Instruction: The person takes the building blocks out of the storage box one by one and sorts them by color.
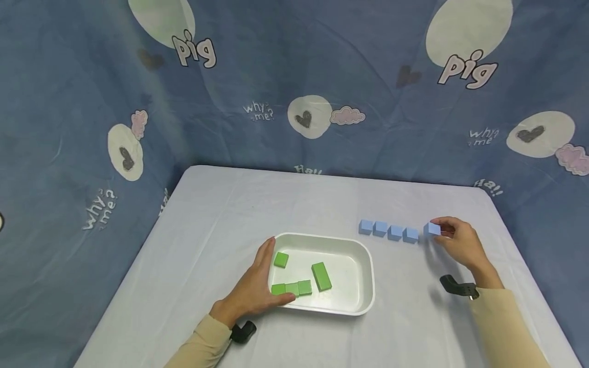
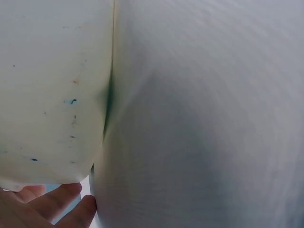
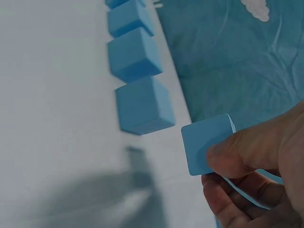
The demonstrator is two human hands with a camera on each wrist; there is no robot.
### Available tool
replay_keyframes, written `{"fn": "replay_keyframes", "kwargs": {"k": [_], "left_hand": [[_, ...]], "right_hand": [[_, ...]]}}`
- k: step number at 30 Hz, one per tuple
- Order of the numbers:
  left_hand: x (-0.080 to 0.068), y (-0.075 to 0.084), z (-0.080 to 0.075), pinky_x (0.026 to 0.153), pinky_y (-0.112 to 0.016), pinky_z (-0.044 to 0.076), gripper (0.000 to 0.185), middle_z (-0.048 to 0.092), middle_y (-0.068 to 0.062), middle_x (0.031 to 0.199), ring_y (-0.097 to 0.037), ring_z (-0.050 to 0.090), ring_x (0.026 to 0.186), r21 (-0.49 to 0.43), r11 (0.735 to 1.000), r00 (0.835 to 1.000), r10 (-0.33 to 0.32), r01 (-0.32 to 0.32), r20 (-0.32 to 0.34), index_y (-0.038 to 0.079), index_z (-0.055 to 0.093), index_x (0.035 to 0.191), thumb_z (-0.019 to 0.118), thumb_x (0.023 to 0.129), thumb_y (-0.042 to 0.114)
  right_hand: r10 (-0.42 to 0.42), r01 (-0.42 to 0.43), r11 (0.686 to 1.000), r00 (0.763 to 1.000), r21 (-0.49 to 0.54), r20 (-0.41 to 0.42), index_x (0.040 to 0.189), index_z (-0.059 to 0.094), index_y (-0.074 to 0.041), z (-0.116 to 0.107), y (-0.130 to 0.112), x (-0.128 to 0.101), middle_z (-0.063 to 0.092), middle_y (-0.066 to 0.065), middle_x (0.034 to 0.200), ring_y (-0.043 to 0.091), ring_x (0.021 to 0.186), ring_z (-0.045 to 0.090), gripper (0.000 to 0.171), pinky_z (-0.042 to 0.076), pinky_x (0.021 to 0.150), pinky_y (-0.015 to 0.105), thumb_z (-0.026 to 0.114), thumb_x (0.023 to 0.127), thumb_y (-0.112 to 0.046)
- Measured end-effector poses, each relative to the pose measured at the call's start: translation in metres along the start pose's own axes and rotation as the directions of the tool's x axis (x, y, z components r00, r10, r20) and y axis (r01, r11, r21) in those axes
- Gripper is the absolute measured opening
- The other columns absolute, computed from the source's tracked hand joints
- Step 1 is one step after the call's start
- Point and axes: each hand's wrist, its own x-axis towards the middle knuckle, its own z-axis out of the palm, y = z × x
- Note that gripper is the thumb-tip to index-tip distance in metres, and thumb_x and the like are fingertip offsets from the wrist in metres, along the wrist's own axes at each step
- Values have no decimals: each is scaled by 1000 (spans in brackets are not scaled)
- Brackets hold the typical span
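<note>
My right hand (image 1: 461, 244) pinches a light blue cube (image 1: 431, 230) between thumb and fingers, just off the right end of a row of several matching cubes (image 1: 394, 233). In the right wrist view the thumb lies across one face of the held cube (image 3: 202, 142), and the nearest cube of the row (image 3: 142, 105) is apart from it. My left hand (image 1: 252, 286) grips the left end of a white tray (image 1: 363, 286), thumb over the front rim and fingers along the left side. Close up, its fingers (image 2: 57, 202) touch the tray's outer wall (image 2: 52, 118).
Inside the tray lie a single green block (image 1: 281, 259), a longer green block (image 1: 321, 276) and three green blocks in a row (image 1: 292, 289). A white cloth covers the table (image 1: 257, 199). Behind it hangs a blue printed curtain (image 1: 257, 66).
</note>
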Motion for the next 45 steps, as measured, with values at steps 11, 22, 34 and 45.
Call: {"fn": "replay_keyframes", "kwargs": {"k": [11, 22, 34, 45], "left_hand": [[-1, 0, 1, 109, -53, 41, 136, 10, -8, 168, -37, 44, 137, -2, 1000, 1000, -8, 8, -4, 8, 5, 164, 88, 68, 56], [-1, 1, 1, 108, -53, 42, 135, 10, -8, 168, -36, 45, 137, -6, 1000, 1000, -1, 1, -2, 8, 5, 164, 89, 69, 55], [0, 0, 0, 108, -52, 43, 135, 9, -7, 169, -35, 44, 138, 11, 1000, 1000, 7, -7, -2, 8, 5, 164, 88, 70, 55], [1, 1, 0, 109, -51, 42, 135, 9, -6, 169, -35, 42, 139, 13, 1000, 1000, 10, -10, 1, 9, 4, 164, 88, 69, 56]], "right_hand": [[46, -47, 999, 998, 28, 35, 128, 61, 9, 11, 9, 5, 60, 33, 123, 46, 110, 61, 39, 48, 92, 54, 67, 90, 3], [63, -64, 998, 996, 20, 58, 129, 61, 8, 16, 16, 6, 59, 33, 124, 46, 112, 59, 38, 46, 94, 58, 64, 92, -1], [101, -104, 994, 991, 34, 90, 133, 58, 8, 22, 22, 6, 57, 35, 127, 49, 115, 56, 41, 46, 97, 61, 63, 94, -1], [115, -119, 991, 991, 56, 65, 136, 53, 10, 27, 20, 5, 54, 34, 129, 48, 113, 55, 48, 46, 96, 60, 62, 90, 6]]}}
